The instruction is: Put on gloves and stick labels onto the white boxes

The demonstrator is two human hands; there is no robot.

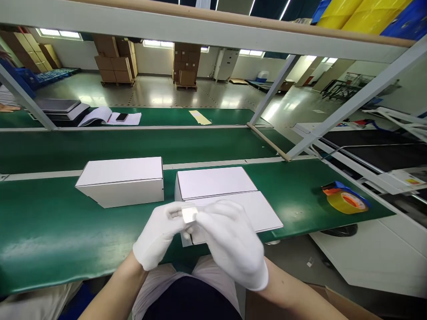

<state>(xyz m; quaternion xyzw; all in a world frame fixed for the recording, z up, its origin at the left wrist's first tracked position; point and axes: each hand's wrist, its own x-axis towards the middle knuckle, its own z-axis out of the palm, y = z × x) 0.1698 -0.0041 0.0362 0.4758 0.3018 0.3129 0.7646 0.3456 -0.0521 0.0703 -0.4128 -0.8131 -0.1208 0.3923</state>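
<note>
Both my hands wear white gloves and meet just above the near edge of the green bench (pixel 50 222). My left hand (pixel 160 238) and my right hand (pixel 233 246) pinch a small white piece (pixel 189 215) between their fingertips. Right behind them lies a white cardboard box (pixel 216 182) with its front flap (pixel 256 211) folded out flat toward me. A second white box (pixel 123 180), closed, sits to the left of it.
A yellow tape dispenser with a blue and orange handle (pixel 345 200) lies at the bench's right end. A green conveyor belt (pixel 133 144) runs behind the boxes. A booklet and a phone (pixel 122 117) lie on the far bench. Grey frame struts (pixel 350 104) slant at the right.
</note>
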